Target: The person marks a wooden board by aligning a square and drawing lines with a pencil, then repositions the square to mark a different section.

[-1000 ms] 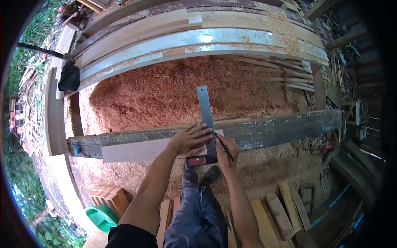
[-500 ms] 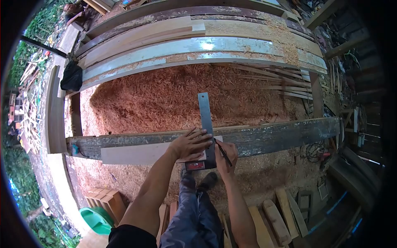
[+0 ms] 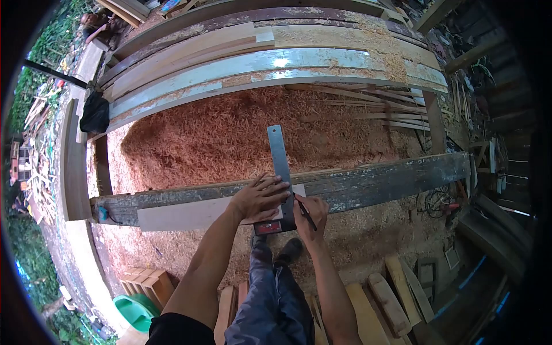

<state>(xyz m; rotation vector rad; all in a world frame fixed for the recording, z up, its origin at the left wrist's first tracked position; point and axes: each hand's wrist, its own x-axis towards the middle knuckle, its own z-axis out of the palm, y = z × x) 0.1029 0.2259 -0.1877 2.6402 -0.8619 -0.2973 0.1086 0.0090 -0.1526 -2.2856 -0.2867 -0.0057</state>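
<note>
My left hand [image 3: 256,198] lies flat with its fingers spread over a pale board [image 3: 178,215] and the blade of a steel try square [image 3: 277,150]. The square crosses the board near its right end, and its dark stock with a red label [image 3: 268,227] sits along the near edge. In my right hand [image 3: 315,214] is a black pencil [image 3: 307,215], held just right of the blade. The tip points at the board by the square's edge; whether it touches is too small to tell. Under the board runs a weathered dark beam [image 3: 379,188].
Beyond the beam lies a heap of wood shavings [image 3: 201,135]. Long planks [image 3: 201,69] rest on a rack at the back. A black bag [image 3: 95,112] hangs at left. A green tub [image 3: 135,310] and wood pieces [image 3: 388,305] lie near my feet. A person [image 3: 95,26] is at far left.
The whole view has shifted slightly, so things sit a little further left and higher. Both hands keep nearly the same place on the board and square.
</note>
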